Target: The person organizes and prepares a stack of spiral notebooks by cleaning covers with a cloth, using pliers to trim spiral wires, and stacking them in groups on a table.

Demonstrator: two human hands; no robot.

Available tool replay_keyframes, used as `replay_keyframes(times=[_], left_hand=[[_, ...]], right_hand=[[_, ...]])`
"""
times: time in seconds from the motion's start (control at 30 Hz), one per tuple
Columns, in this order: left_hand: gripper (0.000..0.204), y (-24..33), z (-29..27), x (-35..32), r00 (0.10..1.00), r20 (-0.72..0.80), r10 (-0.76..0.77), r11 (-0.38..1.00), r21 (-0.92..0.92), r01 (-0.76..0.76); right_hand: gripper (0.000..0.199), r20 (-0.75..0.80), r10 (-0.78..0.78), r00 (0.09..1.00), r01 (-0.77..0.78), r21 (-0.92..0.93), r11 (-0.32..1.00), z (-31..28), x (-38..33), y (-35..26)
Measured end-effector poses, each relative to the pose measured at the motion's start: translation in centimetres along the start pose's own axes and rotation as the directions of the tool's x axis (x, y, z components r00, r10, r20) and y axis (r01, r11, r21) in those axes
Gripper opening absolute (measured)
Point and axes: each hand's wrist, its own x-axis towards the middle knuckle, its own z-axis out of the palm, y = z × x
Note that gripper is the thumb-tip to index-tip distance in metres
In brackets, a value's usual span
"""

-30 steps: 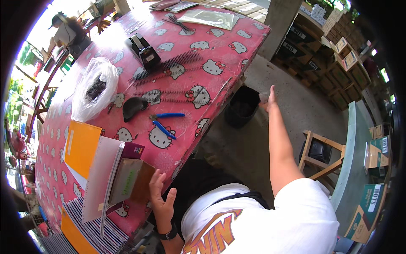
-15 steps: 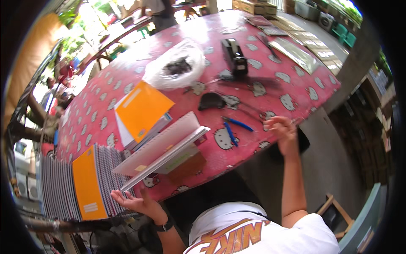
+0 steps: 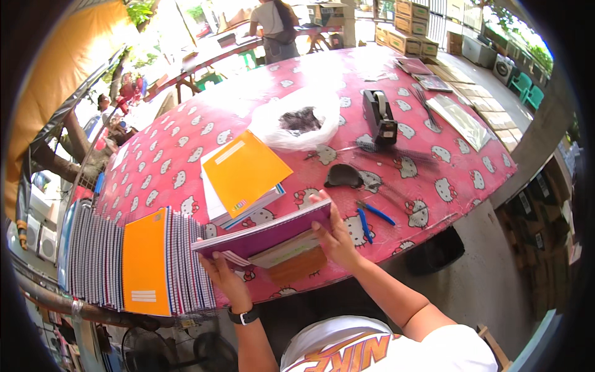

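A purple-covered notebook is held in both hands above the near edge of the table, just in front of a block with a brown side. Its long axis is run slantwise, from the lower left up to the right, with 1 end at each hand. It is stood roughly on its long edge, the purple face being turned toward the person and the pale upper edge away.

The cover is plain, deep purple; thin white and pinkish layers are shown along the top and at the lower left end. Whether it is bound with a coil cannot be told.

The right end is gripped by the right hand, its thumb laid on the purple face and its fingers curled over the upper edge. The lower left end is held by the left hand, thumb and fingers set on opposite sides.

To the left, a row of coil-bound notebooks is lined up, with 1 orange notebook among them. Beyond, an orange booklet is laid on papers; blue-handled pliers are left near the right hand.
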Motion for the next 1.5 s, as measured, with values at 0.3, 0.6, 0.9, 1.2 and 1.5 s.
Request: replay_keyframes(times=[0.3, 0.6, 0.9, 1.2, 1.5], left_hand=[[0.034, 0.3, 0.0, 3.5, 0.975, 0.077, 0.209, 0.916, -0.364, -0.168], [0.013, 2.9, 1.3, 3.8, 0.995, 0.043, 0.093, 0.964, -0.255, -0.079], [0.03, 3.0, -1.1, 2.9, 0.989, 0.019, 0.148, 0.966, -0.215, -0.141], [0.064, 7.1, 3.1, -6.9, 0.666, 0.301, 0.683, 0.629, 0.222, -0.745], [0.073, 6.7, 8.6, -4.1, 0.587, 0.724, 0.361, 0.414, 0.44, -0.797]], right_hand=[[0.018, -0.214, 0.131, 0.968, -0.192, -0.296, 0.936, -10.4, 4.7, 0.5], [0.038, 0.007, -0.174, 0.985, 0.041, -0.981, 0.191, -21.1, 10.4, 8.1], [0.045, -0.002, -0.239, 0.971, 0.166, -0.714, 0.68, -10.6, 6.5, -16.0], [0.046, 0.186, 0.009, 0.982, 0.07, -0.413, 0.908, -9.2, 0.5, -14.6], [0.031, 0.133, 0.01, 0.991, 0.045, -0.406, 0.913, -7.9, -0.3, -11.8]])
